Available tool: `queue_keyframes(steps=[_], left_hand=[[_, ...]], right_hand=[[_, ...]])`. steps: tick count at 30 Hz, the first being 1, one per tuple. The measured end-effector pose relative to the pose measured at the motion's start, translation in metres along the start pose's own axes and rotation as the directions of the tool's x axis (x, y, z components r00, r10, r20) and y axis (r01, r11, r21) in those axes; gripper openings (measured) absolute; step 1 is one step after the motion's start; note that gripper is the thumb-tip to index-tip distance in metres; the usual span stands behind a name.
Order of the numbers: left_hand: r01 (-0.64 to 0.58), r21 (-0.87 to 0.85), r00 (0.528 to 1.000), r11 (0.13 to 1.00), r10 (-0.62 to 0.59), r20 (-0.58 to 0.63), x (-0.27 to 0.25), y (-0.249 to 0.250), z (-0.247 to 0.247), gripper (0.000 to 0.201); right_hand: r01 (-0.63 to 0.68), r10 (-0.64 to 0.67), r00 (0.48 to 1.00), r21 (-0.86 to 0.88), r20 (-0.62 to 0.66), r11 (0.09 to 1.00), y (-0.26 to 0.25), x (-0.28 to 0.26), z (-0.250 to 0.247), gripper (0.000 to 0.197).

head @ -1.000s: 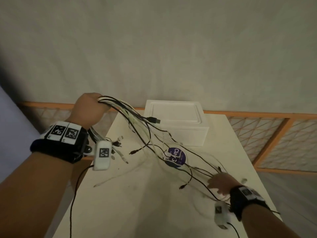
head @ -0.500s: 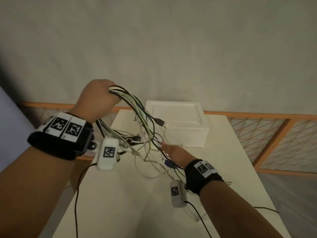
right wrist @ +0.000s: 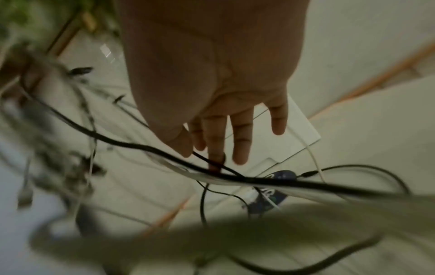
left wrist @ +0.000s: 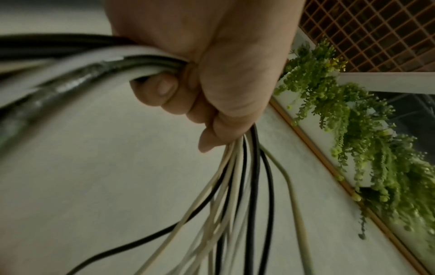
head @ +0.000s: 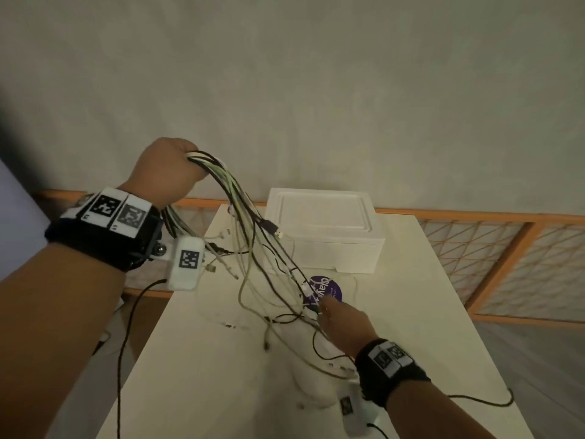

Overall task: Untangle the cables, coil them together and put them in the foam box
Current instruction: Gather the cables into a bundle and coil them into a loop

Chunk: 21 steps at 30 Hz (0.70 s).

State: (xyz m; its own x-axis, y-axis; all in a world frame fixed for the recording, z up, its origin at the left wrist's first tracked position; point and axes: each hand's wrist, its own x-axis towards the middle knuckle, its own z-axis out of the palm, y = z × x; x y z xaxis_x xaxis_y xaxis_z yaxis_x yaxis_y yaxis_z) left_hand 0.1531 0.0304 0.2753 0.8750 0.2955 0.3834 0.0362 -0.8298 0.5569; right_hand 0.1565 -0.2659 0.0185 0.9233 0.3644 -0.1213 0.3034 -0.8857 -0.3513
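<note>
The left hand grips the bundle of thin black and white cables overhead. The right hand, fingers straight, should comb downward through the trailing strands, away from the white foam box at one o'clock.

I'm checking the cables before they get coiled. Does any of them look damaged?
Yes: in the left wrist view, one pale cable just outside the left hand looks scuffed, its sheath rough and patchy. Blur makes this uncertain. Nothing else stands out.
</note>
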Motion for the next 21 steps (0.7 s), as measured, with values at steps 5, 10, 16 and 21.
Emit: queue_keyframes(steps=[5, 10, 16, 21], left_hand=[[-0.050, -0.038, 0.996, 0.998, 0.047, -0.077, 0.007, 0.013, -0.006, 0.016], [-0.046, -0.111, 0.977, 0.993, 0.022, -0.212, 0.023, 0.017, -0.045, 0.020], [-0.057, -0.168, 0.968, 0.984, 0.013, -0.252, 0.031, 0.025, -0.073, 0.015], [0.018, -0.230, 0.967, 0.973, -0.075, -0.243, 0.037, 0.027, -0.077, 0.017]], right_hand=[[0.103, -0.098, 0.992, -0.067, 0.083, 0.992, -0.005, 0.008, -0.012, 0.034], [-0.265, 0.271, 0.886, -0.069, 0.376, 0.962, 0.044, 0.008, 0.023, 0.067], [-0.384, 0.462, 0.857, -0.313, 0.230, 0.868, 0.092, -0.029, 0.022, 0.066], [-0.313, 0.445, 0.796, -0.352, 0.409, 0.882, 0.163, -0.013, 0.040, 0.090]])
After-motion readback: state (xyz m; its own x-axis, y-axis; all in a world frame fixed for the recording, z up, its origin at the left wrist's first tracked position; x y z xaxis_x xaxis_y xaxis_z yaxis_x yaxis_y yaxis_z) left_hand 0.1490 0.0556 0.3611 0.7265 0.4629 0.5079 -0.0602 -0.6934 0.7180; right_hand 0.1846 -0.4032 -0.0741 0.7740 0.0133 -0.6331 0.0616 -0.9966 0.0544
